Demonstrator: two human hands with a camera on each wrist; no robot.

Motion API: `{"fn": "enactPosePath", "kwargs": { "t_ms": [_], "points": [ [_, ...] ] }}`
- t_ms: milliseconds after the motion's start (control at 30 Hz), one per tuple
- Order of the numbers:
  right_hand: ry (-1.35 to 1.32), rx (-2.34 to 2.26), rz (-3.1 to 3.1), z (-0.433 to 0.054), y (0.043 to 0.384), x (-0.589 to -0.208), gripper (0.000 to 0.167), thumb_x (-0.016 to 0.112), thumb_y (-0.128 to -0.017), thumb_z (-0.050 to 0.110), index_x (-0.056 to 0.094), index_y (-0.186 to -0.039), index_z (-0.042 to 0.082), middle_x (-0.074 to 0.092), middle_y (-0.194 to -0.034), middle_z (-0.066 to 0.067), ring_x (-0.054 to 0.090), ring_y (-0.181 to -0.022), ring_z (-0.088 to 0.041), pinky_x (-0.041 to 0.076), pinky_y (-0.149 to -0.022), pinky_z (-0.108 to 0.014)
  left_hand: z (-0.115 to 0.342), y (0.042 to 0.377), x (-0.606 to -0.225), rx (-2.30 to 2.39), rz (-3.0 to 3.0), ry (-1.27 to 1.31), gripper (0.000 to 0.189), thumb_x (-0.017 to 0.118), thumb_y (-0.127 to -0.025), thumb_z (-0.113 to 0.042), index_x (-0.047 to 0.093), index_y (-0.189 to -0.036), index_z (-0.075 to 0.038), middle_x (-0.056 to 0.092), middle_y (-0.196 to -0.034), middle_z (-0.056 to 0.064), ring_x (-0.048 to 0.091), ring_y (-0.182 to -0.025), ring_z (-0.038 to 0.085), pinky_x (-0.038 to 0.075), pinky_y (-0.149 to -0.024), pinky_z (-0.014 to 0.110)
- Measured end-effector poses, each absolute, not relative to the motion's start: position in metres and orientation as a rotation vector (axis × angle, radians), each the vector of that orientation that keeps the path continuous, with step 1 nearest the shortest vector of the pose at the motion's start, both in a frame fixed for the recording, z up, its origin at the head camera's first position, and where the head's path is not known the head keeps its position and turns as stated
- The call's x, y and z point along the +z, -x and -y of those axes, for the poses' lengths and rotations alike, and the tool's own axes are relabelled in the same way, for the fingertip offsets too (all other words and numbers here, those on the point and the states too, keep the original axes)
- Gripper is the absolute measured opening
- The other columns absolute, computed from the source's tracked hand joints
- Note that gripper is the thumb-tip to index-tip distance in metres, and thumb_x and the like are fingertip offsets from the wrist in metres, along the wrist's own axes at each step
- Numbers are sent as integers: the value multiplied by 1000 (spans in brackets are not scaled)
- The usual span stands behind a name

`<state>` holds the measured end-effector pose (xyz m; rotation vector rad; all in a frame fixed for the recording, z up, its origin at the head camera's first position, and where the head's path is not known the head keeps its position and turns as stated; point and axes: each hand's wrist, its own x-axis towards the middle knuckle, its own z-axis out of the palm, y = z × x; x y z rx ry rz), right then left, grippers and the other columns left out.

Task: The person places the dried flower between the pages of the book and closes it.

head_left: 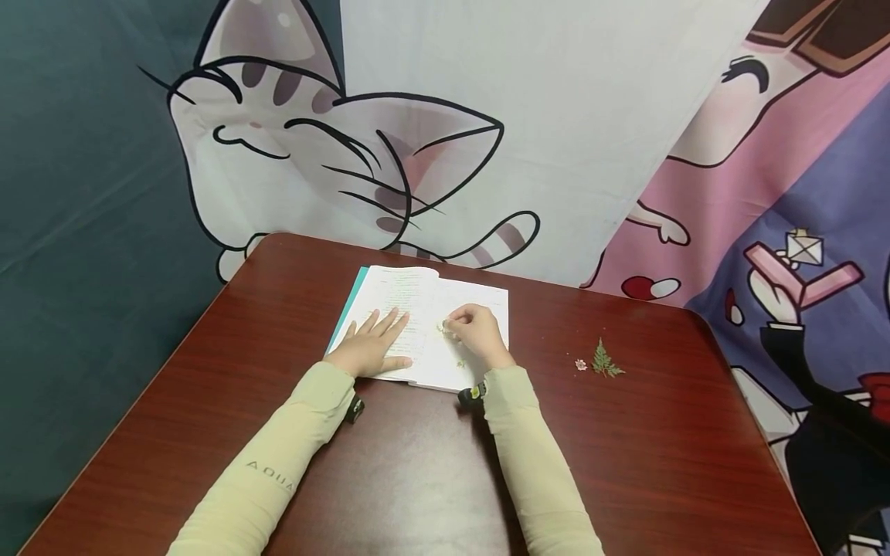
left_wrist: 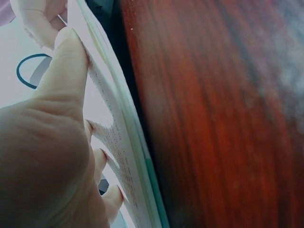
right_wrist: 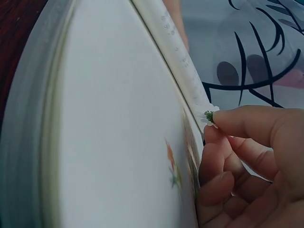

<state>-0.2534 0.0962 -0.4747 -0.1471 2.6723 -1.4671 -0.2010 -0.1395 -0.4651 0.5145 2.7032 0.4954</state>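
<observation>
An open book (head_left: pixel 473 290) with a teal cover edge lies on the table. My left hand (head_left: pixel 367 352) rests on its printed left page, fingers spread and thumb toward the fold. Over the mostly blank right page, my right hand (head_left: pixel 480 332) pinches a small white flower (right_wrist: pixel 209 116) with a green centre between thumb and forefinger. The other fingers of that hand are curled beneath. A little sprig (right_wrist: pixel 172 164) with orange and green parts lies on the right page. In the left wrist view, the left thumb (left_wrist: pixel 66 61) lies near the page's lower edge.
On the table (head_left: pixel 660 432) to the right of the book are a green fern leaf (head_left: pixel 605 361) and a small pale flower (head_left: pixel 580 364). A cloth backdrop (head_left: pixel 570 139) with cartoon drawings hangs behind the table's far edge.
</observation>
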Motion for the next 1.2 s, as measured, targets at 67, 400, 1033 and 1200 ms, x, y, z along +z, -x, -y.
{"fn": "enactPosePath", "kwargs": {
  "t_ms": [67, 400, 1033, 1200],
  "points": [
    [145, -1431, -2689, -93, 254, -475, 6, 72, -91, 7, 72, -88, 2, 64, -71, -3, 58, -59, -10, 48, -55, -21, 139, 201, -465, 490, -2703, -511, 88, 52, -101, -57, 8, -165, -16, 3, -170, 11, -2, -154, 42, 1, -118, 68],
    [106, -1292, -2773, -81, 251, -473, 4, 73, -88, 6, 74, -86, 3, 65, -74, -3, 55, -63, -13, 46, -56, -23, 140, 201, -465, 489, -2707, -508, 88, 52, -101, -57, 9, -165, -16, 4, -170, 11, -1, -154, 42, 1, -118, 68],
    [66, -1195, -2814, -80, 248, -474, 15, 78, -88, 19, 69, -95, 8, 62, -77, -5, 55, -65, -17, 45, -57, -28, 142, 210, -479, 490, -2699, -516, 90, 50, -99, -63, 6, -165, -20, 0, -171, 7, -4, -155, 39, -1, -118, 67],
    [89, -1341, -2766, -86, 245, -473, 10, 71, -93, 16, 68, -97, 7, 61, -75, -5, 57, -62, -15, 47, -55, -26, 142, 207, -476, 510, -2699, -526, 91, 50, -99, -63, 7, -165, -19, 2, -171, 10, -3, -154, 41, -1, -118, 68]
  ]
}}
